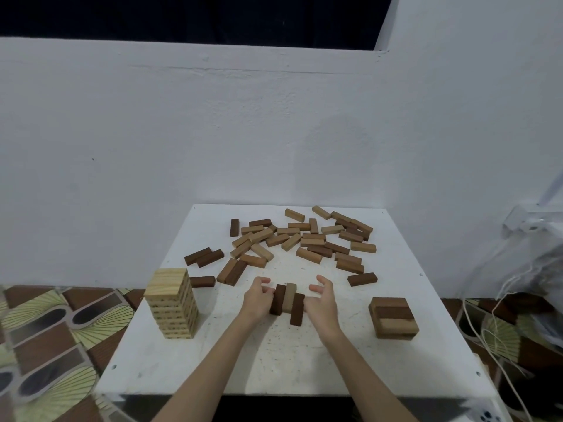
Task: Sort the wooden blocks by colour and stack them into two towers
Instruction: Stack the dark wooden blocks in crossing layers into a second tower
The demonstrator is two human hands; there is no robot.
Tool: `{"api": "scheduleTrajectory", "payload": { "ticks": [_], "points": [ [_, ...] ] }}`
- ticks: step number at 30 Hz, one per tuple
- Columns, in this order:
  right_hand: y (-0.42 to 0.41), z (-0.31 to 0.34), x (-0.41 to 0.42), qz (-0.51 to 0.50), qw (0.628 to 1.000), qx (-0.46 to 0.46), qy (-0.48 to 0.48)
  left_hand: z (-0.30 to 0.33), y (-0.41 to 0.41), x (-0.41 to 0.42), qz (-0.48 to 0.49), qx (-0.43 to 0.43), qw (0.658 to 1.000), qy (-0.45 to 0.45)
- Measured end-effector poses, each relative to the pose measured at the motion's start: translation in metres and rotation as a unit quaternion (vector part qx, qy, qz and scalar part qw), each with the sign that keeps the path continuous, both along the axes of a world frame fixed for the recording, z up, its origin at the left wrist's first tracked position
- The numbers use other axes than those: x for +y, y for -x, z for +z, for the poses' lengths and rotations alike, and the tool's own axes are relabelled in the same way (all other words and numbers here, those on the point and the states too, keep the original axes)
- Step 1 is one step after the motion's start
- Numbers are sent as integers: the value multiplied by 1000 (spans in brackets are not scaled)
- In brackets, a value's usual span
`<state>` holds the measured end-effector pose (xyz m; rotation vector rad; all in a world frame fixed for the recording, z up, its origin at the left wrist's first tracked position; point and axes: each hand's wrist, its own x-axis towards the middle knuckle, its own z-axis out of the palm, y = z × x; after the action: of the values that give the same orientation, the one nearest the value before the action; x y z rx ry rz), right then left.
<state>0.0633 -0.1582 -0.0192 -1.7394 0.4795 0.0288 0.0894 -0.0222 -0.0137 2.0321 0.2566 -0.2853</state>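
Three blocks lie side by side at the table's middle: a dark block (277,300), a tan block (289,297) and a second dark block (297,309) set a little nearer to me. My left hand (257,298) touches the left dark block with curled fingers. My right hand (321,303) sits against the right dark block, fingers spread and relaxed. A tall light-wood tower (173,303) stands at the left. A low dark-wood stack (393,317) stands at the right. Several loose brown and tan blocks (304,239) lie scattered at the back.
The white table (274,360) stands against a white wall. Patterned floor tiles (45,330) show at the left. White cords and a bag (533,284) hang off the right side, beyond the table edge.
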Motion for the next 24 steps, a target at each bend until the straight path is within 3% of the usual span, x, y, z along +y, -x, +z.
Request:
{"api": "scheduleTrajectory", "payload": {
  "ticks": [5,8,13,15,24],
  "points": [
    [2,-1,-7,57,998,1,30,-1,11,5,-9,-22,1000,-4],
    [4,3,-17,142,987,-6,68,2,8,12,-63,-44,996,-34],
    [3,13,-28,327,921,29,209,6,0,17,-227,-30,963,-142],
    [3,13,-27,344,906,25,244,6,-3,14,-252,-31,954,-159],
    [-1,15,-29,334,915,18,224,3,-8,4,-264,-38,953,-142]
  ]
}}
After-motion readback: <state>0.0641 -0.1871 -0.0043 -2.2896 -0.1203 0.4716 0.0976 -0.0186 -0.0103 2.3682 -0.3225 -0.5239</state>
